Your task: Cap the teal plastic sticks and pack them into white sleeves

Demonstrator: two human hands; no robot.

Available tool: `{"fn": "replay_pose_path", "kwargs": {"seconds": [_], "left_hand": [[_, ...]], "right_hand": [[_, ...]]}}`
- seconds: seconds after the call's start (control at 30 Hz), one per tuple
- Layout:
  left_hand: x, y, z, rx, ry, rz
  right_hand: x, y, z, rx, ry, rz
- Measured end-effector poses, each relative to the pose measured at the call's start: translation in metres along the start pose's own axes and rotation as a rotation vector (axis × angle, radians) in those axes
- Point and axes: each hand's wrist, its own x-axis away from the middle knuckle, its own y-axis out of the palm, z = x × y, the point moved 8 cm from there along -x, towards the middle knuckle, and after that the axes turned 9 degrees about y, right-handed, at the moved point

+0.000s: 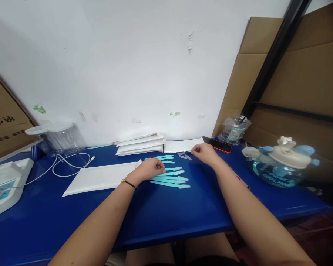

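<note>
In the head view, a glossy blue tabletop (169, 210) is seen against a white wall (141, 66) marked by scuffs and peeled patches. Slim turquoise sticks (172, 177), smooth, plastic-looking and notched toward their pale tips, are laid in a loose fan at the middle of the table. The left hand (150, 169), banded at the wrist by a dark cord bracelet (129, 183) with a gold-coloured bead, is placed over their left ends. Its fingertips are drawn narrowly together; whether they are closed on a stick cannot be told. The right hand (204, 152) is held near small translucent slips (186, 157), thumb and forefinger brought close; whether anything is gripped cannot be told.

A flat white envelope (100, 177), with a slight sheen, is laid left of the sticks. Behind them, a stack of white envelopes (140, 145) is noted, uneven at its edges. At the right, a rounded transparent jug (283, 166) is fitted with a cream lid; corrugated cardboard (308, 77) is stood behind it.
</note>
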Motion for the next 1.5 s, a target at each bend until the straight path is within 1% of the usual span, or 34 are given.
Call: {"fn": "replay_pose_path", "kwargs": {"seconds": [0.13,0.2,0.27,0.37,0.47,0.53,0.6,0.67,0.77,0.83,0.9,1.0,1.07,1.2,1.5], "left_hand": [[-0.002,-0.015,-0.009,-0.223,-0.014,0.158],[-0.003,-0.02,-0.013,-0.293,-0.011,0.201],[-0.005,-0.021,-0.017,-0.316,0.004,0.211],[-0.007,-0.021,-0.021,-0.317,0.024,0.207],[-0.009,-0.02,-0.021,-0.346,0.037,0.203],[-0.009,-0.019,-0.019,-0.394,0.055,0.205],[-0.009,-0.019,-0.018,-0.431,0.073,0.213],[-0.008,-0.02,-0.018,-0.412,0.07,0.226],[-0.006,-0.022,-0.02,-0.241,0.036,0.243],[-0.004,-0.024,-0.02,-0.114,0.017,0.259],[-0.004,-0.026,-0.019,-0.039,0.014,0.274],[-0.003,-0.027,-0.015,-0.002,0.034,0.282],[-0.003,-0.028,-0.013,0.002,0.06,0.291],[-0.002,-0.029,-0.009,0.008,0.083,0.302],[-0.003,-0.027,-0.006,0.017,0.109,0.297]], "right_hand": [[-0.003,0.018,0.004,0.131,-0.008,-0.049],[-0.003,0.027,0.004,0.172,-0.019,-0.083],[-0.004,0.032,0.004,0.202,-0.035,-0.09],[-0.005,0.033,0.004,0.253,-0.042,-0.049],[-0.005,0.033,0.001,0.27,-0.067,-0.041],[-0.004,0.029,0.0,0.21,-0.078,-0.025],[-0.002,0.022,-0.002,0.093,-0.077,-0.004],[0.001,0.017,-0.006,-0.057,-0.093,-0.03],[0.007,0.015,-0.018,-0.272,-0.148,-0.106],[0.011,0.012,-0.026,-0.399,-0.159,-0.119],[0.014,0.012,-0.029,-0.542,-0.128,-0.158],[0.015,0.017,-0.028,-0.729,-0.042,-0.253],[0.014,0.02,-0.025,-0.784,-0.007,-0.275],[0.011,0.021,-0.021,-0.818,0.005,-0.262],[0.015,0.031,-0.03,-0.852,0.0,-0.338]]}}
